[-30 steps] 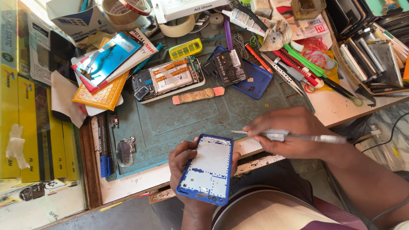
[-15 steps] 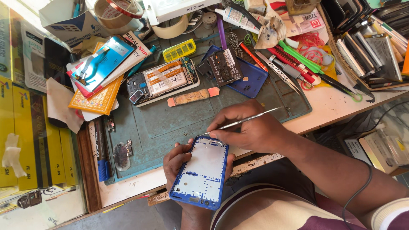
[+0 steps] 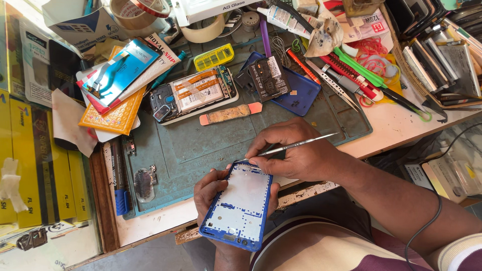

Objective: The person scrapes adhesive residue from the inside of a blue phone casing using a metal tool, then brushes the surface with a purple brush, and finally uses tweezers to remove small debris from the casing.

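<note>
- Cradling the blue phone frame [image 3: 237, 206] from below, the left hand [image 3: 213, 193] has its fingers curled up round both long edges, closed firmly on it, just off the counter's [image 3: 401, 125] near edge at about 6 o'clock of the green work mat [image 3: 201, 145].
- Right hand [image 3: 296, 150] sits at 1 o'clock of the frame, fingers pinched shut on a thin metal pick [image 3: 296, 146], pen-style, its tip touching the frame's top edge.
- Judging by the angle, the pick lies nearly flat; keeping it shallow and letting the tip ride along the rim looks like the safe way, with the left hand bracing so the frame doesn't twist.
- A light push seems wise here: a slip could send the tip across the pale inner plate or into the supporting palm.
- Up at 12 o'clock on the mat lies an opened phone [image 3: 193, 95] with its insides showing, a small orange-pink strip [image 3: 231, 114] just below it, and a dark battery [image 3: 269, 78] resting on a blue back cover [image 3: 296, 93].
- Further right, a clutter of red and green tools [image 3: 356, 73] sits well apart from the hands.
- Hard to tell exactly what the tip is touching; it's too small to make out.
- Left palm and thumb are mostly hidden under the frame, and the right forearm runs out of view at the lower right.
</note>
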